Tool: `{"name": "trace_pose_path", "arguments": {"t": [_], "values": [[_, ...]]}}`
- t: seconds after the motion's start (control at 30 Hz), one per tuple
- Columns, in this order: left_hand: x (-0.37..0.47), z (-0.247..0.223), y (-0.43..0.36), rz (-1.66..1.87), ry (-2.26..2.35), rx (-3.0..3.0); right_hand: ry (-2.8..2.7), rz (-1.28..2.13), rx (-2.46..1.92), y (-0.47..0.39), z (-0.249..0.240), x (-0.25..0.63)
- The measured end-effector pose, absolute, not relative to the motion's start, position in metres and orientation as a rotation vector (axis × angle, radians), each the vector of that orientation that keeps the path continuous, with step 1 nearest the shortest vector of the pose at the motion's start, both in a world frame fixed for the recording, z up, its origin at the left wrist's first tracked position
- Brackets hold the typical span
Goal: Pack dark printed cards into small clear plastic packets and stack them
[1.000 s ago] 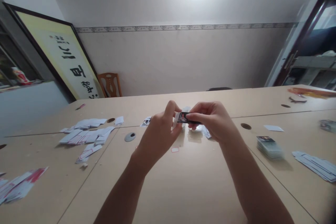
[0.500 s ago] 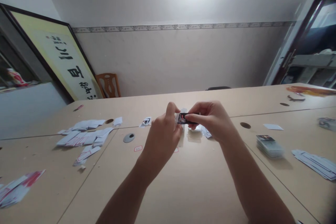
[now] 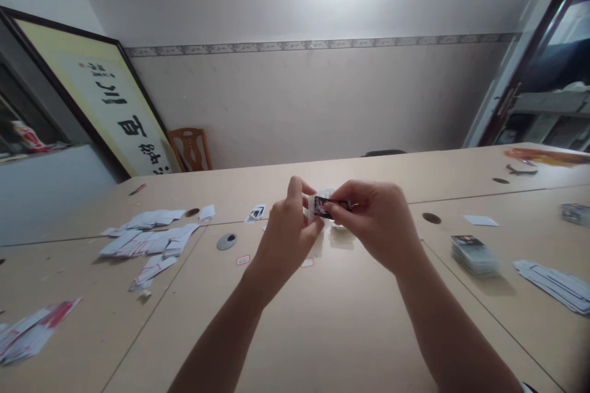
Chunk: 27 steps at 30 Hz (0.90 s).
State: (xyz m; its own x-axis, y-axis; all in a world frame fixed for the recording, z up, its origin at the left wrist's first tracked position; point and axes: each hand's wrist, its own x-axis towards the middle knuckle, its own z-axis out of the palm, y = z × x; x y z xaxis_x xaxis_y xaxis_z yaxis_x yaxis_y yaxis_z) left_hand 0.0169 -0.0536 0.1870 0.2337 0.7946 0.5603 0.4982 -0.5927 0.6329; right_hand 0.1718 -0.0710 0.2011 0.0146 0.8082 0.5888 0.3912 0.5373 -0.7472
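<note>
One pale wooden table: the work was spread across its top and was judged to be partway through, one piece being in hand and not yet set down. White paper slips, a loose heap: laid out to the left, well apart from the hands. Left hand, one: thumb and fingers were closed about the piece's left end, on a pale translucent wrapper. Right hand, one: the dark printed card was pinched between thumb and curled fingers. Stack of clear-cased cards, one: placed to the right, a dark print shown on top; whether these were finished or waiting could not be told. Dark printed card, one: held above the table between the two hands, its left end met by the wrapper; whether it was being inserted or withdrawn could not be determined. Red-bordered label, smallest listed: left flat on the table, near the left forearm.
</note>
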Motion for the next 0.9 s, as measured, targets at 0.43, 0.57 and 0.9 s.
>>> {"name": "trace_pose_path", "arguments": {"t": [0.43,0.57,0.9], "values": [[0.021,0.184,-0.048,1.255,1.270,2.290,-1.639,0.190,-1.127,-0.073,0.202,0.171],[0.016,0.182,-0.040,1.241,1.287,2.154,-1.547,0.191,-1.090,-0.080,0.207,0.179],[0.013,0.190,-0.043,1.128,0.798,1.720,-1.610,0.730,-0.918,-0.074,0.216,0.198]]}}
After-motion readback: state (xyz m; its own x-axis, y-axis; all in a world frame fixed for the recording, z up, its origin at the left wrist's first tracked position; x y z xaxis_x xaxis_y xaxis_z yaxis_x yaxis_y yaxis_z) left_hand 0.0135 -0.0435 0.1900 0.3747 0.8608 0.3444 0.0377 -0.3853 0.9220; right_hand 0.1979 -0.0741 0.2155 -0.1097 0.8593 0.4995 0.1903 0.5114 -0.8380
